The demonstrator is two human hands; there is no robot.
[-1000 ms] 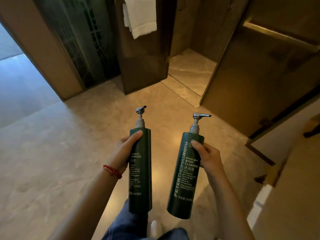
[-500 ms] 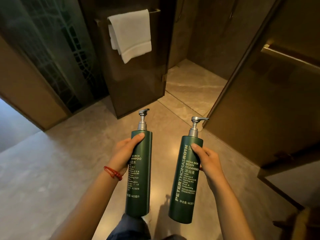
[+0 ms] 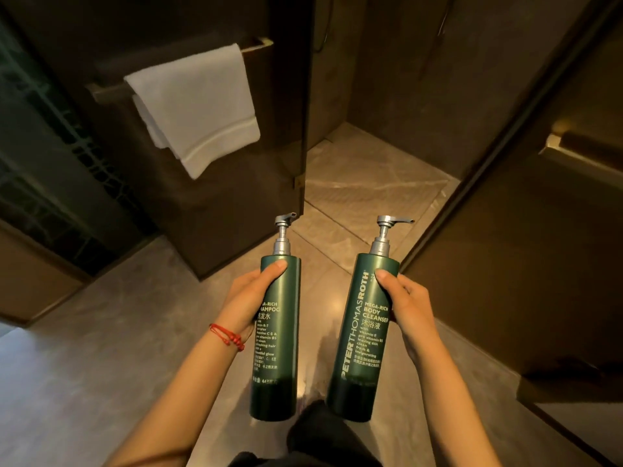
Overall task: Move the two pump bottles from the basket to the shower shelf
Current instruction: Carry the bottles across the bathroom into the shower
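Two tall dark green pump bottles with silver pumps are held upright in front of me over the stone floor. My left hand [image 3: 247, 298], with a red cord at the wrist, grips the shampoo bottle [image 3: 279, 358]. My right hand [image 3: 406, 305] grips the body cleanser bottle [image 3: 360, 352]. The bottles stand side by side, a hand's width apart, pumps pointing right. Neither a basket nor a shower shelf is in view.
The shower opening with its pale stone floor [image 3: 364, 183] lies straight ahead. A dark glass panel [image 3: 215, 214] with a white towel [image 3: 199, 106] on a rail stands to the left of it. A dark glass door [image 3: 526, 247] with a brass handle [image 3: 556, 143] flanks the right.
I have walked closer to the shower opening; the towel and the glass panel now sit lower and larger. Both hands keep the same grip on the bottles.
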